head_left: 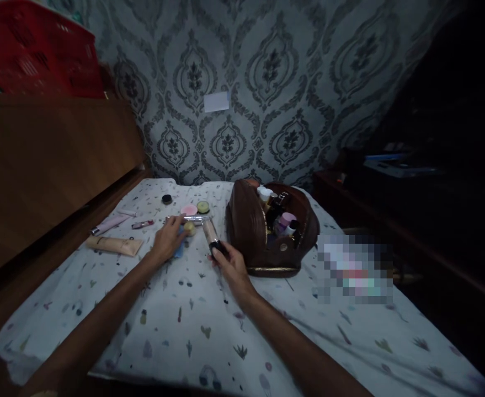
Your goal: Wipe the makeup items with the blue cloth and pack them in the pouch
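My right hand (234, 266) is closed around the black cap of a liquid foundation bottle (211, 231), a clear beige bottle held tilted just left of the bag. Beside it, my left hand (168, 238) reaches down with bent fingers at a silver tube (196, 219) and a small yellowish round container (190, 227). A blue item (179, 251) shows partly under that hand; what its fingers grip is hidden. Close behind lie a pink round compact (188, 210) and a pale green round jar (203, 207). The brown makeup bag (246, 237) stands unzipped, with several bottles and jars inside.
Left on the patterned sheet (209, 331) are a beige tube (115, 245), a lilac tube (110, 224), a small pink-red tube (142, 224) and a black round lid (166, 199). A wooden panel (56, 176) borders the left; a blurred-out item (355, 270) lies right.
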A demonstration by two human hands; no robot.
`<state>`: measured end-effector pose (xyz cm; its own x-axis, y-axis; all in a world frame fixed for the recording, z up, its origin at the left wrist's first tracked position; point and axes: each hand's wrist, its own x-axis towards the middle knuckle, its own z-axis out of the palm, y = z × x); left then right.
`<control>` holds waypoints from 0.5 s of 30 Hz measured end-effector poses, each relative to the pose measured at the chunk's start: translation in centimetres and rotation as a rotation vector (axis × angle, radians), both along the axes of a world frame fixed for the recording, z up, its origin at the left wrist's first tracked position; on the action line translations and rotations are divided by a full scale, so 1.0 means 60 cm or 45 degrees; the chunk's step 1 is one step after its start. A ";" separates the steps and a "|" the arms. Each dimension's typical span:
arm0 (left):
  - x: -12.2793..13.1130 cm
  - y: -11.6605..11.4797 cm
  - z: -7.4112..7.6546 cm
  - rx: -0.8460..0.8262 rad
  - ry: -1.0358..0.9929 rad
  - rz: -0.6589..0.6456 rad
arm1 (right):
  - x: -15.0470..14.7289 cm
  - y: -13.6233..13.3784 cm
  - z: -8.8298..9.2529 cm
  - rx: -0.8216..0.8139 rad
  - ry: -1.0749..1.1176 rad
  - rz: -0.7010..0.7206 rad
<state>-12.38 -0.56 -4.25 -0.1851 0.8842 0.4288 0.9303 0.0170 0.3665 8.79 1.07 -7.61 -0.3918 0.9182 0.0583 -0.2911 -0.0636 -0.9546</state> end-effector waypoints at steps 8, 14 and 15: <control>0.027 -0.053 0.030 0.260 -0.275 0.020 | 0.001 -0.005 -0.004 0.645 -0.592 -0.129; 0.102 -0.068 -0.004 0.098 0.043 -0.699 | 0.004 -0.007 -0.001 0.669 -0.647 -0.098; 0.102 -0.066 -0.012 0.041 0.134 -0.747 | 0.004 -0.005 -0.001 0.651 -0.654 -0.095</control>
